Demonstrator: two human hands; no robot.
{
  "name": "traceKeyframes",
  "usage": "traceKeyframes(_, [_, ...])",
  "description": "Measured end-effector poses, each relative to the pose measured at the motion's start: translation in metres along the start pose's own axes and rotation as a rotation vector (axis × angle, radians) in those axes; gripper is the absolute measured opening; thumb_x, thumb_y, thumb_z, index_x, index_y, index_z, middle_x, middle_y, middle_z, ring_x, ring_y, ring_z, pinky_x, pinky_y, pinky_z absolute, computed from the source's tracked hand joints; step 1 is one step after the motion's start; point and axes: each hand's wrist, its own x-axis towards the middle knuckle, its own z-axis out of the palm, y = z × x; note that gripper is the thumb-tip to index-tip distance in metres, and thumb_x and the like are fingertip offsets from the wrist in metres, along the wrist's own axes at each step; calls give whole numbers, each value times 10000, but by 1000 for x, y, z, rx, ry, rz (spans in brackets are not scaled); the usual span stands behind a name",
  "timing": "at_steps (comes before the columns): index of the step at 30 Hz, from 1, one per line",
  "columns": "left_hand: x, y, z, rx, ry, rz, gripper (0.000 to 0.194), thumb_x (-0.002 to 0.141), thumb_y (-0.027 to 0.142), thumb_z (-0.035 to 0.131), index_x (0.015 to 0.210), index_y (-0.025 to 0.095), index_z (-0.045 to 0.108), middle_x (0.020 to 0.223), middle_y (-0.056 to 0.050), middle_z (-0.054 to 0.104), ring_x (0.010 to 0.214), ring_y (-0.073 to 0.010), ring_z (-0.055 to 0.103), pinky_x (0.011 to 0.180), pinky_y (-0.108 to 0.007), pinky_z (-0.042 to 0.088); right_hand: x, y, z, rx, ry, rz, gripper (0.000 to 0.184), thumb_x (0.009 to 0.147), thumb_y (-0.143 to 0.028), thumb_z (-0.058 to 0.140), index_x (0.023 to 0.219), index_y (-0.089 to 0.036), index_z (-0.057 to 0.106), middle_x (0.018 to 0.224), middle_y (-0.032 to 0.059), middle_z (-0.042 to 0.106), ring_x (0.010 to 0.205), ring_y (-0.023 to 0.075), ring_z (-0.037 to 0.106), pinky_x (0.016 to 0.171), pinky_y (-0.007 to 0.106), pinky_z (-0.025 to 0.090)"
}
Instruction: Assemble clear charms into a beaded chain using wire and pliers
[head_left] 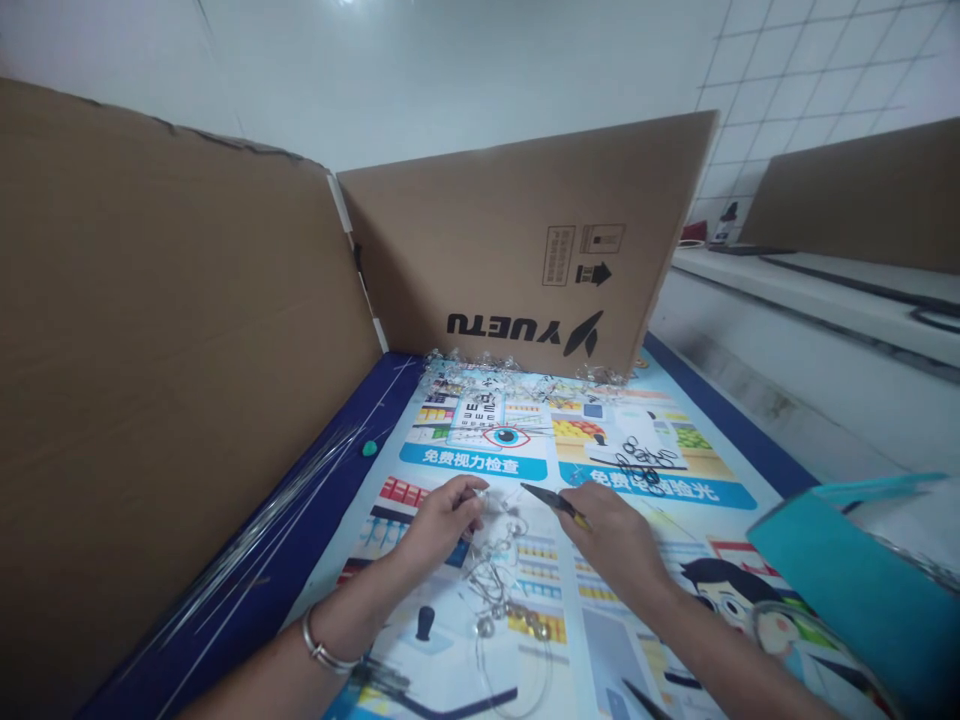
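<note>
My left hand [448, 515] is closed in a pinch on a thin wire, whose fine end shows faintly at the fingertips. My right hand [611, 530] is wrapped round the handles of pliers [551, 497], their dark pointed jaws aimed left toward the pinched fingers, a small gap apart. Below and between both hands lies a loose cluster of bent wire pieces with small clear round parts [491, 580]. A larger wire loop [512, 675] rests nearer to me. Beyond my right hand sits a small heap of black rings [643, 465].
Cardboard panels [510, 240] wall off the back and left. Along the back panel lies a row of clear, wiry pieces [525, 380]. Straight wires [262, 520] and a green lump [369, 449] lie at left. A teal box [847, 570] stands right; a dark pointed tool [643, 698] lies near.
</note>
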Motion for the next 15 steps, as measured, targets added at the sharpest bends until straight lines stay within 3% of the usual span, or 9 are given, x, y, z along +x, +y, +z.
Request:
traceKeyframes(8, [1,3,2,-98,73,-19,253,654,270,589,882,164,557,699,12,505,605,-109,505,481,-199,415,0,-2,0,-15,-40,9,139,776,-246,496,818,-210,623,764,30,598,754,172,562,645,264,429])
traceKeyframes(15, [5,0,2,-33,113,-4,197,625,215,595,806,157,545,631,33,468,542,-90,443,485,-201,399,0,-2,0,19,-70,33,137,777,-239,486,826,-212,611,745,21,590,742,165,555,636,256,425])
